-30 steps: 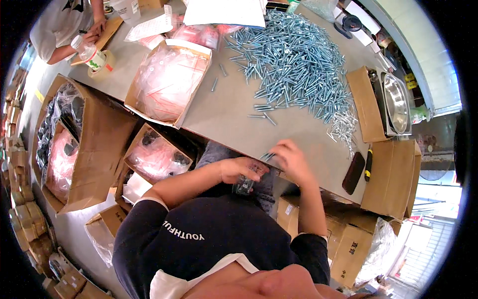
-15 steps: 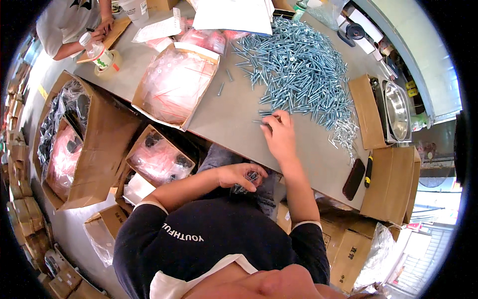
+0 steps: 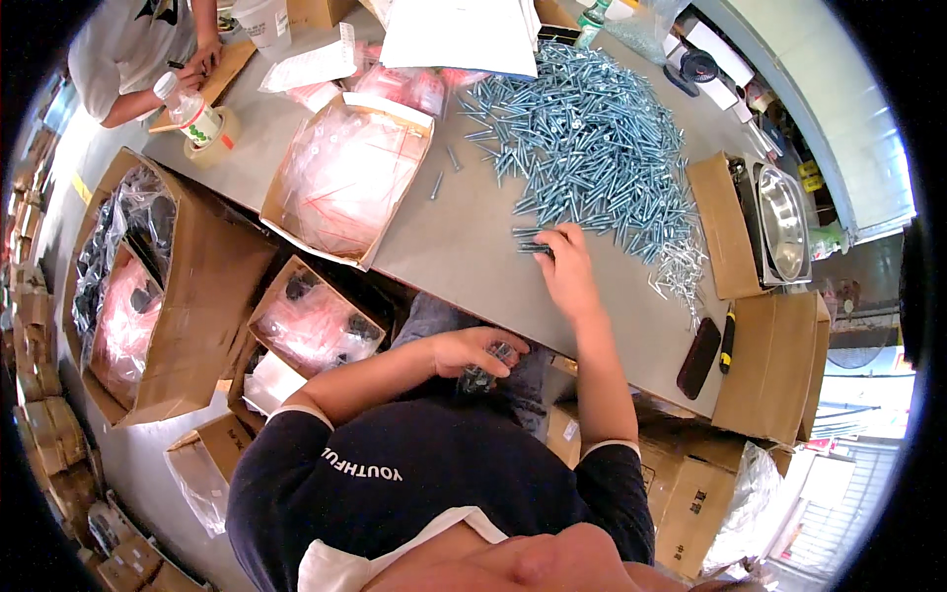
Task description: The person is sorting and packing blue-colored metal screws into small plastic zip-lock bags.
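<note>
Bluish screws (image 3: 527, 241) | long axes sideways | right hand (image 3: 569, 264): grip pinched on right ends | left hand (image 3: 472, 352): curled round clear bag (image 3: 475, 381)

At six o'clock, the left hand (image 3: 478, 353) is covering much of a clear plastic thing (image 3: 475, 383) (bag or cup, its shape is not telling) with contents too small to name. At two, the right hand (image 3: 569, 259) is hiding the ends of several screws (image 3: 526, 233). At twelve, a white sheet (image 3: 459, 37) is running past the upper edge; at ten, that edge is cropping a co-worker (image 3: 123, 64).
</note>
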